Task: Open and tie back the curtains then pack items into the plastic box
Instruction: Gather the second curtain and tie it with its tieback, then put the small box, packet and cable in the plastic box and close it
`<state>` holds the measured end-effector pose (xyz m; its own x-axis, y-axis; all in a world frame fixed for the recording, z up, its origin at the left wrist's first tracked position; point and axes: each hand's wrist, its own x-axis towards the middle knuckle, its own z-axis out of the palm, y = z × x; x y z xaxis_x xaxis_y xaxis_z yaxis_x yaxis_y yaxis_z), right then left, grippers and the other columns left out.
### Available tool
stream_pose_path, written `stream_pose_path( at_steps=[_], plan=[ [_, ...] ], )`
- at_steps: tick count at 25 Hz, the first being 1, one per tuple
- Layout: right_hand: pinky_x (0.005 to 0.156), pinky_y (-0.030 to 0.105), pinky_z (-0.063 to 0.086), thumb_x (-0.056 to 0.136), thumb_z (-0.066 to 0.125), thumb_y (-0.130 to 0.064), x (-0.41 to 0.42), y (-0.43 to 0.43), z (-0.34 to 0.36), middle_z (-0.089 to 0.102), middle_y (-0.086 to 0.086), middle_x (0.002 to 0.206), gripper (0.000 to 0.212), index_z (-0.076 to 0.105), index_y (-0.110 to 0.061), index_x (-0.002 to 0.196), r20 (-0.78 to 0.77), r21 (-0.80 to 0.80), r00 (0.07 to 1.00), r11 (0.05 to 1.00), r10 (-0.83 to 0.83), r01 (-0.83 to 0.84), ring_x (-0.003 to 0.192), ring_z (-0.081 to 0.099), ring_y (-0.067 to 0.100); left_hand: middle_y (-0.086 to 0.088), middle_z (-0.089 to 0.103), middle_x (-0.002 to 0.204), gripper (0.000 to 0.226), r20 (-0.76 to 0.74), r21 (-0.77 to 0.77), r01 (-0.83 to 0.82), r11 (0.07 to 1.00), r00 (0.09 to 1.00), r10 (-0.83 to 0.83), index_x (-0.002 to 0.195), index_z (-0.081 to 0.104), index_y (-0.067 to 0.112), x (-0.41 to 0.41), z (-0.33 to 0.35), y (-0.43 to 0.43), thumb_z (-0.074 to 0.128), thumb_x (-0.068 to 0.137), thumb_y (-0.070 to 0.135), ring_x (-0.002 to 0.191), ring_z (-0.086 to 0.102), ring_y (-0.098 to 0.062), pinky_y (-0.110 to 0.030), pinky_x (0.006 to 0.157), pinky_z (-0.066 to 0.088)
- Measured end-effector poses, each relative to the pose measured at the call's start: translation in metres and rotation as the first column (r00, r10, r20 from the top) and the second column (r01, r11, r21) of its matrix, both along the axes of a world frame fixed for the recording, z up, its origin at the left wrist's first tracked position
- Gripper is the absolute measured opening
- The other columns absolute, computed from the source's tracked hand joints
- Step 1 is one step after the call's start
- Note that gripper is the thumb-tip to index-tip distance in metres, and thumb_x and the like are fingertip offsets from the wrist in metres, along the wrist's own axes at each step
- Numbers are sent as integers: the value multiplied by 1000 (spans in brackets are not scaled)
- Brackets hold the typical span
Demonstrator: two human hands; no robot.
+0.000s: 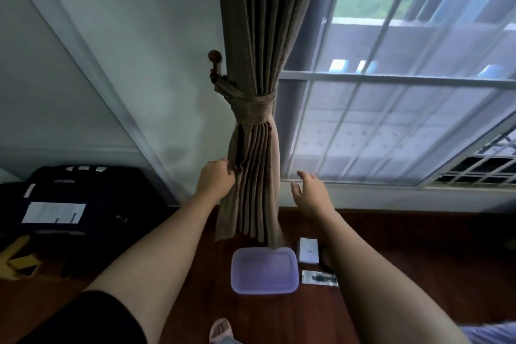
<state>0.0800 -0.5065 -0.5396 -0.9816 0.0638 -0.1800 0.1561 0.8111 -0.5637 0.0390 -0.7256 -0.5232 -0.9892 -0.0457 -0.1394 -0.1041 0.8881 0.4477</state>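
Observation:
A brown curtain [257, 36] hangs gathered beside the window, bound at mid height by a matching fabric tieback [252, 106] looped to a round wooden wall hook [215, 57]. My left hand [216, 179] pinches the left edge of the curtain's lower folds. My right hand [310, 193] hovers just right of the curtain with fingers spread, holding nothing. On the wooden floor below stands a purple translucent plastic box [264, 271]. Beside it lie a small white box [308, 250] and a clear packet with a dark item [319, 278].
A sheer white curtain [405, 120] covers the window on the right. Dark luggage [75, 201] with a white label sits at the left wall, with yellow cardboard [19, 262] in front. My sandalled foot [222, 331] shows at the bottom.

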Motion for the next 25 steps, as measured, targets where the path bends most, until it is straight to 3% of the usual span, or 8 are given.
stream_pose_path(
  at_steps=[5,9,15,20,25],
  plan=[
    [102,37,35,97,40,-32,58,48,-30,44,17,139,50,35,-4,138,114,41,991,996,69,-74,126,43,31,-21,60,116,33,165,20,-75,997,984,71,120,54,3,63,-38,29,45,93,19,104,57,-36,-42,88,50],
    [114,33,21,99,32,-39,101,85,-69,28,15,152,59,24,-3,145,121,60,972,976,201,-209,141,24,25,-18,50,135,45,240,25,-128,991,963,118,140,42,11,130,-73,77,39,98,26,120,50,-34,-38,95,44],
    [113,34,20,98,33,-40,165,102,-146,23,14,154,62,19,-3,146,245,55,929,952,279,-300,142,23,25,-15,50,138,45,320,18,-258,966,917,238,140,41,11,210,-147,105,39,98,29,126,47,-33,-36,101,39],
    [112,35,20,98,34,-43,168,89,-300,22,14,154,64,19,-3,146,296,81,901,931,317,-355,141,24,27,-18,53,135,46,361,-75,-238,968,899,249,138,43,8,221,-301,83,41,97,29,122,50,-35,-38,99,42],
    [115,38,14,96,29,-51,153,86,-485,11,18,156,73,10,-3,147,347,215,896,907,275,-362,145,11,29,-24,57,127,43,331,-144,-190,971,915,228,131,49,4,204,-477,60,44,97,28,114,55,-40,-42,92,46]
  ],
)
